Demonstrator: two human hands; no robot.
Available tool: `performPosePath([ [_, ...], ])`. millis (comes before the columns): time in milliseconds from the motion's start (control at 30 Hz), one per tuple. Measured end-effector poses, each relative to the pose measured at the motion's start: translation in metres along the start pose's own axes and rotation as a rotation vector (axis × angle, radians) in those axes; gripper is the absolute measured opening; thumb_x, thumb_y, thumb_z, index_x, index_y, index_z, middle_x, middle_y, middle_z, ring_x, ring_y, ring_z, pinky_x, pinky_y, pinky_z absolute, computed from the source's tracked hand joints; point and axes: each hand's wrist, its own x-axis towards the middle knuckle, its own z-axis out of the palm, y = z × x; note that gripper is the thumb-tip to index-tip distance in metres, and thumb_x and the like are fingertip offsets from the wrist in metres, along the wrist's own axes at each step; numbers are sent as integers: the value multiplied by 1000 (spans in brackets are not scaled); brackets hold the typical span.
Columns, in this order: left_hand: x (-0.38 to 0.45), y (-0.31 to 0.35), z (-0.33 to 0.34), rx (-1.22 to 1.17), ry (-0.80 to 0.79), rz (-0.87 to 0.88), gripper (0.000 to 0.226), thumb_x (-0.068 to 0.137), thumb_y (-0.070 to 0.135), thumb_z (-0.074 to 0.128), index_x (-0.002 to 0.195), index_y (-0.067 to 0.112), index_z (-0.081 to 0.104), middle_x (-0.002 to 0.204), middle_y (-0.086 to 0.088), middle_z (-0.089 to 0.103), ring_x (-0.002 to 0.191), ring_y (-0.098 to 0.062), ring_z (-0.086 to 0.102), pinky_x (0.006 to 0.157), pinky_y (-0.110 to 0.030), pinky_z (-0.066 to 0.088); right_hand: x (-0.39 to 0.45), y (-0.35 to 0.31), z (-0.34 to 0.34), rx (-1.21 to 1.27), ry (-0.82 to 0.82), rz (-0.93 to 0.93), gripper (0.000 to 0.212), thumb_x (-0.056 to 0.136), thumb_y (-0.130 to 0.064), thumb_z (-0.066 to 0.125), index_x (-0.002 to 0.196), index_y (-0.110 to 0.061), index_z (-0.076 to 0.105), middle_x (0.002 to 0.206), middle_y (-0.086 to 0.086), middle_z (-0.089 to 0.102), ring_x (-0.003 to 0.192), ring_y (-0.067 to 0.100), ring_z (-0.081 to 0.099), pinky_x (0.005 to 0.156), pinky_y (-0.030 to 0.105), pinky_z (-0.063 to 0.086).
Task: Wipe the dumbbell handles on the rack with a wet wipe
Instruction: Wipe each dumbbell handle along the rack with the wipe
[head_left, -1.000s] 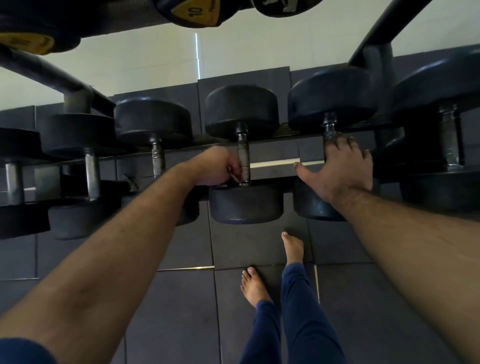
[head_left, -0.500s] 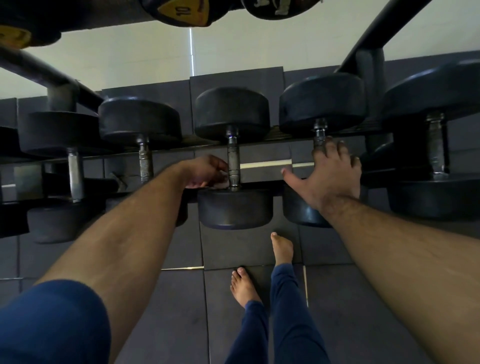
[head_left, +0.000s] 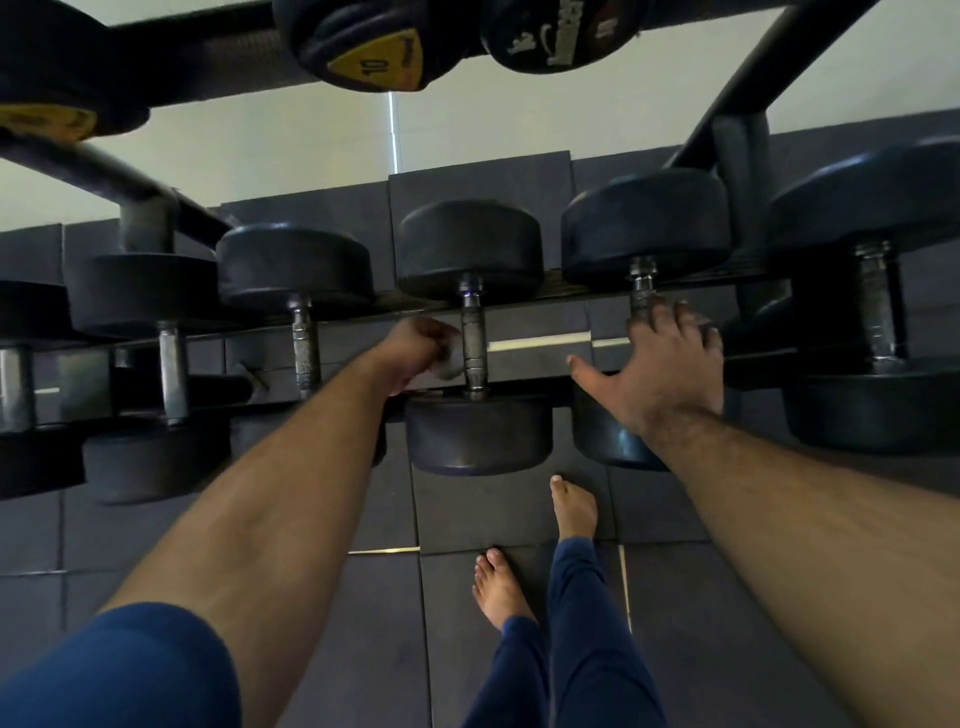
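Observation:
Several black dumbbells lie across the lower rails of a rack (head_left: 545, 291). My left hand (head_left: 421, 348) grips a small pale wet wipe (head_left: 451, 358) and holds it against the left side of the metal handle (head_left: 474, 343) of the middle dumbbell (head_left: 478, 431). My right hand (head_left: 670, 364) lies flat with spread fingers over the handle (head_left: 643, 283) of the dumbbell to the right, covering most of it.
More dumbbells sit left (head_left: 304, 343) and right (head_left: 878, 306) on the same rails. An upper shelf holds round weights, one with a yellow "10" label (head_left: 371, 65). A slanted rack post (head_left: 737, 93) rises at right. My bare feet (head_left: 571, 509) stand on dark floor tiles.
My left hand has slid up along the middle handle with the wipe. My right hand stays on the neighbouring dumbbell. The camera has shifted slightly.

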Motion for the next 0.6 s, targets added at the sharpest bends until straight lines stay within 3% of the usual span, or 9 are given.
performPosePath([
  [67, -2, 14, 17, -389, 35, 8, 37, 98, -17, 46, 100, 9, 71, 90, -9, 69, 78, -19, 65, 60, -25, 59, -1, 0, 1, 9, 3, 3, 119, 77, -103, 23, 153, -17, 55, 171, 11, 36, 160, 37, 26, 125, 63, 28],
  [133, -4, 21, 32, -551, -133, -18, 32, 103, -6, 46, 103, 10, 73, 92, -11, 70, 78, -20, 68, 65, -30, 59, -1, 0, 1, 15, 5, 9, 117, 77, -102, 24, 151, -17, 56, 170, 11, 37, 159, 36, 27, 125, 64, 28],
  [200, -12, 18, 29, -417, -262, -66, 31, 103, -4, 46, 103, 12, 73, 88, -9, 74, 75, -18, 72, 64, -29, 59, -1, 1, 0, 14, 6, 9, 116, 78, -101, 24, 151, -17, 56, 170, 11, 37, 159, 36, 26, 124, 64, 28],
  [333, -31, 10, 6, 200, -288, -86, 28, 98, -4, 60, 103, 16, 79, 90, -1, 81, 80, -12, 74, 71, -25, 58, -2, 0, 0, 14, 10, 1, 118, 78, -102, 23, 153, -16, 54, 170, 12, 36, 159, 36, 26, 124, 65, 29],
  [400, -30, 15, -2, 278, -135, -9, 27, 96, -7, 61, 95, 15, 78, 86, 0, 77, 79, -13, 71, 71, -27, 58, -2, 0, 0, 15, 14, 2, 118, 78, -101, 24, 152, -15, 55, 170, 12, 36, 159, 37, 26, 124, 65, 29],
  [500, -20, 28, -8, 97, 330, 123, 10, 89, 6, 77, 96, 13, 80, 93, -4, 78, 91, -21, 75, 82, -34, 63, -2, 0, 2, 21, 18, 6, 117, 77, -101, 25, 151, -16, 56, 170, 12, 36, 160, 37, 26, 124, 65, 29],
  [533, -20, 32, -6, 52, 419, 152, 10, 86, 12, 80, 95, 15, 81, 92, -3, 79, 90, -19, 75, 81, -32, 63, -1, 0, 2, 19, 19, 10, 117, 77, -101, 25, 151, -16, 56, 171, 12, 36, 160, 37, 26, 124, 65, 29],
  [600, -33, 41, 10, 207, 485, 228, 15, 87, 12, 77, 100, 17, 83, 93, -3, 80, 90, -17, 74, 79, -24, 57, 0, 0, 3, 18, 16, 14, 117, 77, -101, 26, 152, -16, 56, 171, 11, 35, 160, 37, 25, 124, 65, 28],
])
